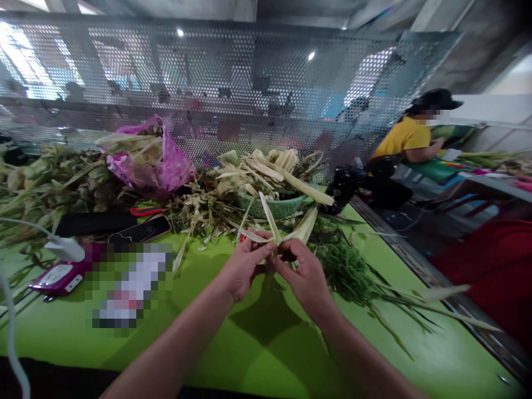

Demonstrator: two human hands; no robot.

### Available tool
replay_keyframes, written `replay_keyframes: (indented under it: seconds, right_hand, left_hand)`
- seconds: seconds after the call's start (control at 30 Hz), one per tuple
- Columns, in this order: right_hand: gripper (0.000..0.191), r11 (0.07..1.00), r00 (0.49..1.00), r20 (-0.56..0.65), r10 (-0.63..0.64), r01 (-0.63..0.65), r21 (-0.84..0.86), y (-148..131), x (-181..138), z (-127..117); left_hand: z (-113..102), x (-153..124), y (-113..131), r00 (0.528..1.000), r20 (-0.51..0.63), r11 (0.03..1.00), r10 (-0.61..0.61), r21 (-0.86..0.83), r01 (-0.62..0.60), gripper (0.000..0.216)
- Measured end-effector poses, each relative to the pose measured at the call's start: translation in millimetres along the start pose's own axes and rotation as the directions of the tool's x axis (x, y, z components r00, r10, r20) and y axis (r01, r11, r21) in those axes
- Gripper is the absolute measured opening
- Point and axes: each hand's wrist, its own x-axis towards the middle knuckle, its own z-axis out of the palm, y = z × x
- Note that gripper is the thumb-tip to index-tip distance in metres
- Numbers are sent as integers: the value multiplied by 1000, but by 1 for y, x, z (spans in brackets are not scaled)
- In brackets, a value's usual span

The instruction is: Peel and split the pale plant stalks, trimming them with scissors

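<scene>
Over the green table, my left hand (pixel 245 266) and my right hand (pixel 303 271) meet at their fingertips. Both pinch a piece of corn husk (pixel 271 219) whose pale strips fan out upward and to the sides. A wider husk leaf (pixel 306 224) sticks up beyond my right fingers. Just behind the hands, a green plastic basket (pixel 282 207) is heaped with dry husks (pixel 270 163). Something red (pixel 244 234) shows partly behind my left hand; its kind is hidden. To the right of my right hand lies a tangle of thin green strands (pixel 349 269).
On the left are a pink plastic bag (pixel 177 160) of husks, a husk pile (pixel 54 180), a phone (pixel 143 229), a purple pack (pixel 62 277) and a white charger (pixel 64 247) with its cable. A perforated metal screen (pixel 233 83) stands behind. A person in yellow (pixel 403 136) sits at right.
</scene>
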Motion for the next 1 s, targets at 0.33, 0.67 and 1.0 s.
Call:
replay_keyframes:
  seconds: [0.33,0.67,1.0]
  right_hand:
    - [10,996,996,66,59,-64,66,-3,-2,-4]
    - [13,997,995,66,74,-73,-23,2,0,-8]
    - [18,932,963,134,233,-260,252,4,4,-11]
  left_hand:
    - [0,-3,8,995,71,955,70,282,-87,30]
    - [-4,5,4,999,25,995,-21,102,18,32]
    - [-9,4,7,999,43,987,-19,160,12,30]
